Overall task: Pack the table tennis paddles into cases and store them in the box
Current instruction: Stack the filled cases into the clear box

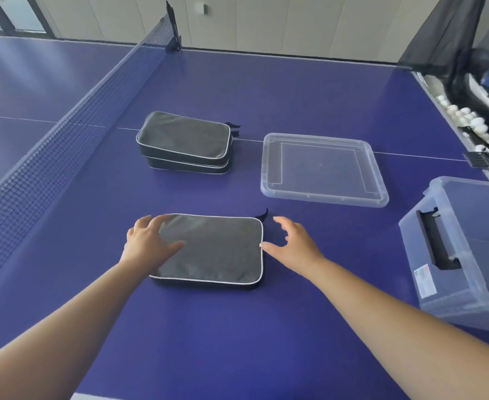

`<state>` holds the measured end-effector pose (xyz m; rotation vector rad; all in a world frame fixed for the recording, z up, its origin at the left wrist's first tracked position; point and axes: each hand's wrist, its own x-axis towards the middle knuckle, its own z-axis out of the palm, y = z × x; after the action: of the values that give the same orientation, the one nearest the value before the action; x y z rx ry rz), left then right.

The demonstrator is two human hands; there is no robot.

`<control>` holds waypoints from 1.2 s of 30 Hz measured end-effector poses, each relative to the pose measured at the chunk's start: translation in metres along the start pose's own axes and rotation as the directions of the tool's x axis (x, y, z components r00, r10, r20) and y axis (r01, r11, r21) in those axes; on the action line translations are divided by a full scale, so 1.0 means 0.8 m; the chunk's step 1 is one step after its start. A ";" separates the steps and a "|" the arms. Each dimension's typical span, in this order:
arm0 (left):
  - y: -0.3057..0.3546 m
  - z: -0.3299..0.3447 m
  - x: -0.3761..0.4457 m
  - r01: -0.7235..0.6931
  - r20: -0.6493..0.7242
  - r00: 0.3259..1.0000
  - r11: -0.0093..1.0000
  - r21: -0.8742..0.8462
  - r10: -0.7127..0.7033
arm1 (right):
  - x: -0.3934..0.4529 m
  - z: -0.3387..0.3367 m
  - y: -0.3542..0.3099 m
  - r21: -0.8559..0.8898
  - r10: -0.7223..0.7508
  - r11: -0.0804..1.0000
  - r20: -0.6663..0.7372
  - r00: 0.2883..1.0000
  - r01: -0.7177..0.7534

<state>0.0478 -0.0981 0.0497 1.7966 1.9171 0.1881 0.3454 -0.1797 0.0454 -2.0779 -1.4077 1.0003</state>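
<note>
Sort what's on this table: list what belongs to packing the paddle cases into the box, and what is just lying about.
Belongs to the job:
near grey case, left hand resting on it, right hand at its edge
two stacked cases
clear storage box
box lid

Just lying about:
table net
white balls in the black netting at the table's far right

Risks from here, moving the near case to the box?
1. Neither left hand nor right hand grips the near case yet; a loose lift may drop it.
2. The box overhangs the table edge; a knock could tip it off.
3. The lid lies beside the path and could get bumped.
</note>
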 end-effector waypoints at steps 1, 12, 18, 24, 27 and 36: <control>-0.014 -0.001 0.005 0.006 0.018 1.000 1.000 -0.017 -0.006 | 0.002 0.014 -0.005 0.012 0.024 1.000 -0.001 1.000 -0.024; -0.083 0.028 0.027 -0.019 0.233 0.969 0.966 -0.259 0.081 | 0.000 0.112 -0.007 0.119 0.253 0.961 -0.004 0.967 -0.251; -0.093 0.033 0.040 0.002 0.304 0.948 0.953 -0.303 0.095 | 0.007 0.117 -0.008 0.140 0.289 0.948 -0.003 0.957 -0.286; -0.091 0.034 0.047 0.027 0.338 0.934 0.921 -0.389 0.115 | 0.010 0.110 -0.012 0.225 0.244 0.944 0.007 0.970 -0.240; -0.081 0.038 0.045 0.041 0.327 0.938 0.900 -0.435 0.115 | 0.009 0.110 -0.016 0.209 0.229 0.952 -0.009 0.973 -0.222; -0.051 0.044 0.046 0.077 0.355 0.926 0.850 -0.521 0.133 | 0.004 0.084 0.001 0.215 0.173 0.964 -0.074 0.982 -0.153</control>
<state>0.0268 -0.0760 -0.0074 1.3655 1.3884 0.3178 0.2950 -0.1799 0.0003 -2.0790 -1.0509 1.0527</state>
